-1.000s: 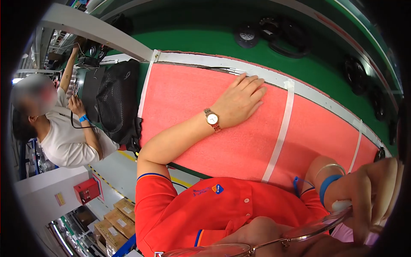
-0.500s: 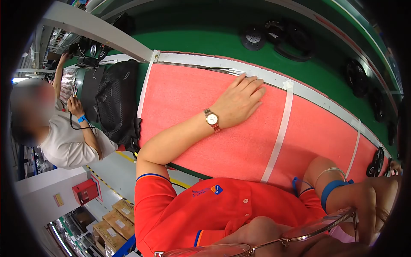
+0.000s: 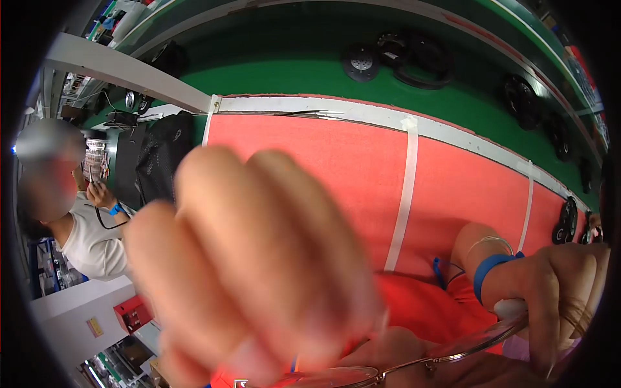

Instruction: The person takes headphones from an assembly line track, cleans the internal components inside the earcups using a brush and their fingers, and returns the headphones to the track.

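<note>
Close in front of the camera, my left hand is large and blurred, its fingers curled down toward the glasses at the bottom. Nothing shows between these fingers. At the lower right my right hand is raised beside the glasses, fingers bent and pressed together; anything inside it is hidden. A blue band and a thin bracelet circle that wrist. Beyond both hands lies the pink mat, crossed by white tape strips.
Several black round parts lie on the green surface past the white edge strip. A black bag sits left of the mat. Farther left a co-worker in a white shirt holds a black cable. A pale post rises at the upper left.
My left hand has left the mat, come up close to the camera and curled its fingers. My right hand stays beside the glasses. The whole view has shifted slightly.
</note>
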A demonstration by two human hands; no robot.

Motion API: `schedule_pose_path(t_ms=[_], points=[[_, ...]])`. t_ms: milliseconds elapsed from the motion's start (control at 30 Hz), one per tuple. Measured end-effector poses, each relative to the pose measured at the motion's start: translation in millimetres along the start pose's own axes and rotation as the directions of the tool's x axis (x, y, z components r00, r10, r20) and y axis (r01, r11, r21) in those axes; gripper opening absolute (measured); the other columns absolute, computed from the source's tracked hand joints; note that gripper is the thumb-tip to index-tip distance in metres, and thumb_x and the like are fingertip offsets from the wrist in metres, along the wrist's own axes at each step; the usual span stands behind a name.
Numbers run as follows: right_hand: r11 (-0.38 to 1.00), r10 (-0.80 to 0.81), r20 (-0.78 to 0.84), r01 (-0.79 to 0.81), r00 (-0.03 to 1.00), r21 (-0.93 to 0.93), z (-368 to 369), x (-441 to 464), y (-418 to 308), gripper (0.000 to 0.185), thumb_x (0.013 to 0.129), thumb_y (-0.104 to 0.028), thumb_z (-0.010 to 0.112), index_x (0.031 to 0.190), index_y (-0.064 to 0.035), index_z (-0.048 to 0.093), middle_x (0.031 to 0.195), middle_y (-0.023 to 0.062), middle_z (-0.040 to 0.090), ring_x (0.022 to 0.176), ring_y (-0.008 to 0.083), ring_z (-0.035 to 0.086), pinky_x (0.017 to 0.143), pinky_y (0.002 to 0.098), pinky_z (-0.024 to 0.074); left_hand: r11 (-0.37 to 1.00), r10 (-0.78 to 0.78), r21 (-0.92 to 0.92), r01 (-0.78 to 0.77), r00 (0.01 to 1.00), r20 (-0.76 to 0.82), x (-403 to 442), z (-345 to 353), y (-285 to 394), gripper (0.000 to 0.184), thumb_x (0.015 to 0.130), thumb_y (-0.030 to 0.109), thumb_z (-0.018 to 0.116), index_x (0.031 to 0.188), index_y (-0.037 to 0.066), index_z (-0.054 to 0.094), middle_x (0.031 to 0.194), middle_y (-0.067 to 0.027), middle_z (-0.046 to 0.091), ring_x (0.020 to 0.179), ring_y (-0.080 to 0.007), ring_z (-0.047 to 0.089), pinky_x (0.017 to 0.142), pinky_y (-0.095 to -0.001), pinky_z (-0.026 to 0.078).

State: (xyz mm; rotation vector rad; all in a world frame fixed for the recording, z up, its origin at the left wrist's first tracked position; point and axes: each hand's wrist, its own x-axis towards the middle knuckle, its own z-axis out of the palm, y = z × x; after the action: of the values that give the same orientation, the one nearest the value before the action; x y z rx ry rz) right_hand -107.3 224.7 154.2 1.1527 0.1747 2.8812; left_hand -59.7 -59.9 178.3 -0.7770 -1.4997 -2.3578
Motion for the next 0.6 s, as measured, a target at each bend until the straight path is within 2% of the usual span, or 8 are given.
schedule_pose_path(t_ms=[67, 133, 167, 200, 267, 333, 400, 600], points=[[1.000, -0.021, 0.019, 0.021, 1.000, 0.018, -3, 4, 0, 0.031, 0.063, 0.021, 0.059, 0.077, -0.0017, 0.044, 0.086, 0.0108, 0.046, 0.082, 0.0178, 0.058, 0.066, 0.0288, 0.0609, 0.910, -0.136, -0.409, 0.067, 0.981, -0.140, -5, 8, 23, 0.017, 0.085, -0.006, 0.054, 0.068, -0.003, 0.054, 0.088, -0.0118, 0.053, 0.070, -0.0210, 0.060, 0.052, -0.0331, 0.057], [0.999, -0.038, 0.046, 0.038, 0.998, 0.020, -5, 9, 21, 0.031, 0.062, 0.021, 0.059, 0.077, -0.0019, 0.044, 0.085, 0.0108, 0.047, 0.082, 0.0179, 0.058, 0.067, 0.0290, 0.0610, 0.807, 0.010, -0.588, 0.056, 0.994, 0.107, 15, 12, 8, 0.018, 0.082, -0.010, 0.054, 0.065, -0.005, 0.052, 0.084, -0.0143, 0.053, 0.074, -0.0210, 0.060, 0.056, -0.0316, 0.062], [0.999, -0.045, 0.060, 0.044, 0.997, 0.018, 2, 7, 17, 0.031, 0.062, 0.022, 0.059, 0.076, -0.0020, 0.044, 0.085, 0.0108, 0.047, 0.082, 0.0180, 0.058, 0.067, 0.0291, 0.0611, 0.810, 0.052, -0.573, 0.123, 0.959, 0.279, 19, 3, 10, 0.017, 0.082, -0.011, 0.055, 0.067, -0.004, 0.051, 0.086, -0.0162, 0.053, 0.085, -0.0199, 0.057, 0.061, -0.0258, 0.063], [0.999, -0.049, 0.072, 0.048, 0.996, 0.017, 10, -1, 18, 0.032, 0.062, 0.022, 0.059, 0.076, -0.0021, 0.044, 0.085, 0.0107, 0.047, 0.082, 0.0181, 0.058, 0.067, 0.0293, 0.0612, 0.881, -0.009, -0.474, -0.007, 0.999, -0.032, 9, 24, 17, 0.019, 0.079, -0.012, 0.057, 0.063, -0.005, 0.052, 0.089, -0.0154, 0.053, 0.085, -0.0217, 0.057, 0.060, -0.0253, 0.063], [0.998, -0.060, 0.089, 0.058, 0.994, 0.020, 10, 0, 15, 0.032, 0.061, 0.022, 0.060, 0.076, -0.0023, 0.044, 0.085, 0.0107, 0.047, 0.082, 0.0182, 0.058, 0.068, 0.0295, 0.0613, 0.726, 0.232, -0.615, -0.309, 0.951, -0.204, 4, 37, -6, 0.015, 0.077, -0.014, 0.060, 0.066, -0.006, 0.052, 0.093, -0.0140, 0.052, 0.087, -0.0229, 0.056, 0.060, -0.0264, 0.063], [0.997, -0.079, 0.105, 0.076, 0.991, 0.034, 12, -2, 15, 0.033, 0.061, 0.022, 0.060, 0.076, -0.0025, 0.044, 0.085, 0.0107, 0.047, 0.082, 0.0184, 0.058, 0.069, 0.0297, 0.0615, 0.757, 0.277, -0.553, -0.348, 0.938, -0.211, 3, 27, -3, 0.015, 0.076, -0.014, 0.063, 0.070, -0.004, 0.055, 0.097, -0.0106, 0.052, 0.089, -0.0225, 0.056, 0.066, -0.0279, 0.062], [0.994, -0.107, 0.122, 0.101, 0.987, 0.053, 9, -2, 12, 0.033, 0.060, 0.022, 0.060, 0.076, -0.0028, 0.045, 0.085, 0.0106, 0.047, 0.082, 0.0185, 0.058, 0.069, 0.0299, 0.0616, 0.818, 0.076, -0.534, 0.214, 0.880, 0.469, 11, -12, 12, 0.014, 0.086, 0.003, 0.066, 0.098, 0.002, 0.059, 0.114, -0.0097, 0.061, 0.111, -0.0148, 0.058, 0.089, -0.0214, 0.055], [0.984, -0.165, 0.180, 0.150, 0.970, 0.095, 13, -3, 6, 0.035, 0.059, 0.023, 0.061, 0.075, -0.0034, 0.045, 0.084, 0.0105, 0.048, 0.083, 0.0190, 0.058, 0.071, 0.0306, 0.0620, 0.860, 0.262, -0.481, -0.171, 0.956, 0.129, -15, 11, 5, 0.013, 0.081, -0.005, 0.068, 0.087, 0.003, 0.060, 0.101, -0.0043, 0.057, 0.099, -0.0179, 0.056, 0.092, -0.0235, 0.055]])
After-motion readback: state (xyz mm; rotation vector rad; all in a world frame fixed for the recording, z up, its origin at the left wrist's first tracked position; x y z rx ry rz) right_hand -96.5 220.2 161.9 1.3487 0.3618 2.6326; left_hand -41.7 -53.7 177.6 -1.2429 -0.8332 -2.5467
